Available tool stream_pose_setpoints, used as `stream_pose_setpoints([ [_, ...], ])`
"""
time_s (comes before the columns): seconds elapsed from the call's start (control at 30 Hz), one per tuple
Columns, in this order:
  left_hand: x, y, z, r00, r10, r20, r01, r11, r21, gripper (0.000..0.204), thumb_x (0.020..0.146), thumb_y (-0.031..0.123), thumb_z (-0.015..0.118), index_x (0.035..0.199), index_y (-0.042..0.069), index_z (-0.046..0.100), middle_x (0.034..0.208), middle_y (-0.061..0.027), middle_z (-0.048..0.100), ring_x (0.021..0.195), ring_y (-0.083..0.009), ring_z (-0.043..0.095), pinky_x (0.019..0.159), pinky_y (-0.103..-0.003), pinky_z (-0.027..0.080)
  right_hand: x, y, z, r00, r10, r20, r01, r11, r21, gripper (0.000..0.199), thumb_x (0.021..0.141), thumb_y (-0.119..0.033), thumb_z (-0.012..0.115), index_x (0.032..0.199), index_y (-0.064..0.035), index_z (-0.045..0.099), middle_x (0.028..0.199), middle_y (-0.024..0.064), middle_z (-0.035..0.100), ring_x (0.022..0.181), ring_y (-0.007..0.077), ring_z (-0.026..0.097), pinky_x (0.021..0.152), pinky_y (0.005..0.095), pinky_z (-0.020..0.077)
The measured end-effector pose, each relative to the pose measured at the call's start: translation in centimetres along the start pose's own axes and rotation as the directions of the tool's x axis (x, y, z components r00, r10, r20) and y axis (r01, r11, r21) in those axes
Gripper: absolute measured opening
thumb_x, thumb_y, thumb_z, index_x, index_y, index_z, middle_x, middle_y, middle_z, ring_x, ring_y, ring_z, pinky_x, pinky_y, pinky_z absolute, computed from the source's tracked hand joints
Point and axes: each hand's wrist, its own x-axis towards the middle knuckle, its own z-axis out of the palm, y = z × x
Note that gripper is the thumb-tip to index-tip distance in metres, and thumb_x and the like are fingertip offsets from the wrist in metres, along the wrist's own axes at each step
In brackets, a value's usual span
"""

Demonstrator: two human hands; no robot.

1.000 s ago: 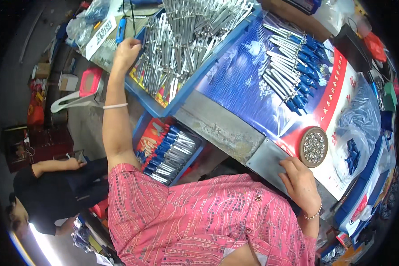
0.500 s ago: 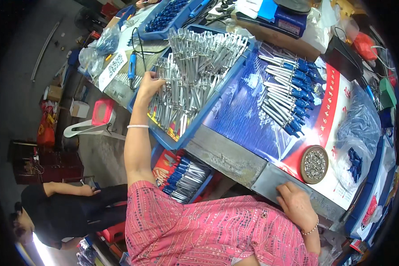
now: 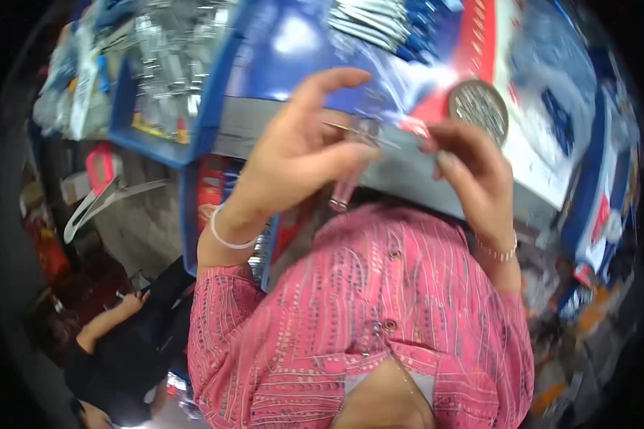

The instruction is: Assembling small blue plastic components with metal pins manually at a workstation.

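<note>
My left hand (image 3: 286,161) is raised over the near table edge, thumb and fingers closed on a shiny silver metal piece (image 3: 367,127). The piece is long and narrow, blurred by motion, and its lower end shows below the thumb. Just to its right is my right hand (image 3: 479,179), fingertips pinched together and turned toward the piece. Whatever those fingertips hold is hidden or too small to name. Beyond the right hand stands a round brown bowl (image 3: 504,123) of tiny metal parts.
A blue bin (image 3: 215,86) of similar silver pieces (image 3: 172,61) stands at the left. Blue-handled metal pieces (image 3: 368,23) lie in a row at the far side. Blue parts in a clear bag (image 3: 558,118) lie at the right. A person in black (image 3: 129,357) is at lower left.
My left hand has left the bin and come right with a silver metal piece. My right hand has lifted off the table edge toward it. The view has shifted.
</note>
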Motion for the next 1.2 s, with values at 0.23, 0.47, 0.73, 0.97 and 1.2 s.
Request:
stream_pose_setpoints([
  [0.23,2.4,-5.5,6.5,0.903,-0.187,0.388,0.256,0.957,-0.134,0.070,0.075,-0.007,0.058,0.133,0.005,0.019,0.087,-0.0143,0.061,0.076,-0.0148,0.060,0.067,-0.022,0.046,-0.7,3.9,-3.9,0.982,0.131,0.133,-0.179,0.865,0.470,0.032,0.084,-0.013,0.054,0.110,0.0032,0.049,0.095,0.0074,0.056,0.077,0.0082,0.052,0.060,0.0183,0.0424],
  [0.47,4.4,-5.9,9.3,0.751,-0.329,0.573,0.522,0.828,-0.207,0.056,0.084,0.007,0.051,0.131,0.003,0.021,0.092,-0.0157,0.058,0.071,-0.0158,0.060,0.062,-0.023,0.047,-2.2,5.4,-7.8,0.996,0.059,0.067,-0.086,0.828,0.554,0.016,0.077,-0.010,0.064,0.086,0.0007,0.057,0.078,0.0030,0.056,0.061,0.0060,0.050,0.052,0.0172,0.0402],
  [0.73,6.2,-8.4,11.3,0.540,-0.480,0.691,0.833,0.421,-0.359,0.050,0.085,0.032,0.052,0.122,0.003,0.036,0.101,-0.0233,0.054,0.069,-0.0275,0.061,0.059,-0.033,0.051,-2.3,2.9,-9.9,0.961,0.256,0.101,-0.270,0.809,0.523,0.010,0.076,-0.004,0.062,0.074,-0.0021,0.052,0.069,0.0000,0.054,0.057,0.0048,0.051,0.049,0.0173,0.0389],
  [0.97,7.3,-9.4,13.9,0.546,-0.495,0.676,0.831,0.220,-0.510,0.037,0.083,0.025,0.053,0.109,-0.001,0.047,0.080,-0.0176,0.057,0.056,-0.0199,0.056,0.049,-0.026,0.046,-2.7,4.6,-11.9,0.994,0.106,-0.006,-0.097,0.925,0.368,0.009,0.080,-0.006,0.059,0.076,-0.0008,0.053,0.068,0.0012,0.057,0.060,0.0046,0.053,0.054,0.0185,0.0429],
  [1.2,9.7,-8.3,14.8,0.499,-0.360,0.788,0.866,0.177,-0.468,0.028,0.086,0.026,0.046,0.099,0.002,0.048,0.061,-0.0068,0.042,0.042,-0.0063,0.033,0.039,-0.019,0.028,-1.6,6.6,-20.7,0.832,-0.415,-0.369,-0.171,0.440,-0.882,0.018,0.074,-0.004,0.054,0.093,-0.0047,0.057,0.082,0.0092,0.052,0.074,0.0247,0.054,0.062,0.0306,0.0448],
])
